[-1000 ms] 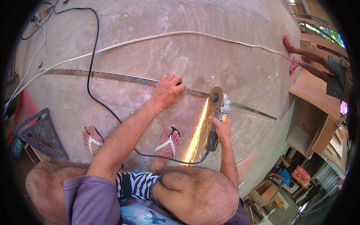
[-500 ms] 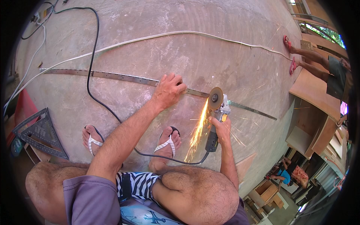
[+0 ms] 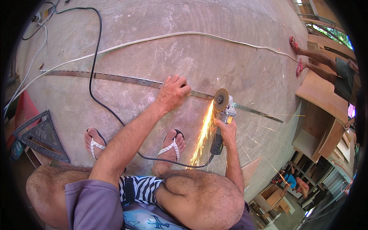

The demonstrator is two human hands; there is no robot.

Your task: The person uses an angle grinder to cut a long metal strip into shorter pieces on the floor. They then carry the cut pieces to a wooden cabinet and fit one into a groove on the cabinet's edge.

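A long, thin perforated metal strip (image 3: 126,79) lies across the concrete floor. My left hand (image 3: 173,93) is closed over it near its middle, fingers curled at its edge. In my right hand (image 3: 227,131) is an angle grinder (image 3: 217,140), gripped by its grey-black body. Its round disc (image 3: 221,99) meets the strip to the right of my left hand. Bright orange sparks (image 3: 203,134) stream from that contact toward my feet, and some thin streaks fly right. The part of the strip behind the disc is hidden.
The grinder's black cord (image 3: 100,57) loops over the strip and past my sandalled feet (image 3: 170,147). A white cable (image 3: 153,37) crosses the floor beyond. A person in red sandals (image 3: 299,68) stands at right by wooden cabinets (image 3: 320,134); another person (image 3: 292,181) is farther off. A dark perforated triangular frame (image 3: 44,136) stands left.
The spark stream is thicker and brighter, with more streaks flying right. The grinder has barely shifted and my left hand stays in place. The distant person at lower right has moved slightly.
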